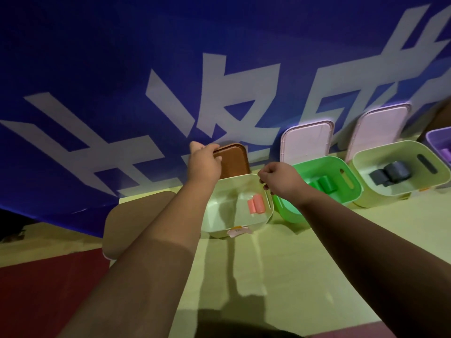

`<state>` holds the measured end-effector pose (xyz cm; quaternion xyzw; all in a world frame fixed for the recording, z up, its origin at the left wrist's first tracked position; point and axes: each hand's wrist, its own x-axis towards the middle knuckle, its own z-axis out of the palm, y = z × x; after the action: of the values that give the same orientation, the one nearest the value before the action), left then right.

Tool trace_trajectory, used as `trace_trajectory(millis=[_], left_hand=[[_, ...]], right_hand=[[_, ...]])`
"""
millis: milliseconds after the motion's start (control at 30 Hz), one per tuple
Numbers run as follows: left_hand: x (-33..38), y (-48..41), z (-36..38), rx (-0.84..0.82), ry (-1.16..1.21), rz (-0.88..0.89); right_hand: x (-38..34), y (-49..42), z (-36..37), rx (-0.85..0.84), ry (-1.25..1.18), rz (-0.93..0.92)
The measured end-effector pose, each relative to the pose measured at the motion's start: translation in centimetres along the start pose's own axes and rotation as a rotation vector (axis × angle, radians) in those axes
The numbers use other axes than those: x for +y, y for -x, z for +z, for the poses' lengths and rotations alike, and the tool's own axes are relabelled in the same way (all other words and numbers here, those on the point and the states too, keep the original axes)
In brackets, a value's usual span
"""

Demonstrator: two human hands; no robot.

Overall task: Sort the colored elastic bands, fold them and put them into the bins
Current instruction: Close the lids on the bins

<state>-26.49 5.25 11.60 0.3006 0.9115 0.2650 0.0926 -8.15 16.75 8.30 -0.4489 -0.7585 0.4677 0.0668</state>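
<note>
Two bare forearms stretch out over a pale yellow-green table (280, 264), smooth and matt; a strip of red floor (48, 289) shows at its left edge. A tan lid (136, 215) with rounded corners lies flat at the table's left.

Just beyond it stands the first bin (219, 215), pale cream plastic with rounded corners and a slot handle in its right wall; a small paper label (238, 231) is stuck on its front, its writing too blurred to read. Inside, against the right wall, lie the pink bands (255, 203), two short rolls side by side. The right hand (278, 178) is clenched at this bin's right rim, fingers curled over the edge and gripping it. The left hand (203, 162) reaches past the bin's back wall and grasps the top edge of a brown lid (234, 159) that stands upright behind it.

There are four bins in a row; next on the right is a bright green bin (351, 191) holding the green bands (324, 185), rolled, two as far as I can tell; then another cream bin (366, 167) with the dark grey bands (390, 174), at least two fat rolls; a purple bin (436, 137) is cut off at the right edge. Two pale pink lids (306, 142) lean behind the middle bins.

At the back hangs a blue banner (97, 69) with large white Chinese characters, cropped and unreadable to me.
</note>
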Motion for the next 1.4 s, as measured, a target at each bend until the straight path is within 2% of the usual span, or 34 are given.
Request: trace_trajectory(millis=[100,167,333,533,600,900,1033,1200,1400], left_hand=[[-0.8,0.8,-0.7,0.106,0.137,-0.15],[-1.6,1.6,-1.4,0.139,0.175,-0.177],[-5.1,4.1,-3.9,0.071,0.362,-0.18],[-8.6,7.3,-3.9,-0.081,0.569,-0.195],[-9.4,7.9,-3.3,-0.115,0.608,-0.204],[-11.5,8.5,-2.5,-0.19,0.422,-0.139],[-11.2,8.2,-2.6,-0.248,0.167,-0.138],[-10.3,8.5,-2.7,-0.325,-0.051,-0.122],[-10.3,8.0,-2.4,-0.318,-0.127,-0.15]], right_hand=[[0.3,0.3,0.0,-0.027,-0.024,0.01],[0.4,0.6,-0.1,-0.048,-0.041,0.031],[0.4,1.0,-0.7,0.004,-0.158,0.138],[0.0,2.1,0.3,0.087,-0.577,0.379],[0.5,2.5,0.7,0.091,-0.557,0.37],[2.7,4.7,1.7,0.127,-0.375,0.427],[3.3,5.0,2.3,0.077,-0.149,0.414],[3.6,5.6,3.4,0.125,-0.022,0.397],[3.7,6.3,3.7,0.112,0.138,0.372]])
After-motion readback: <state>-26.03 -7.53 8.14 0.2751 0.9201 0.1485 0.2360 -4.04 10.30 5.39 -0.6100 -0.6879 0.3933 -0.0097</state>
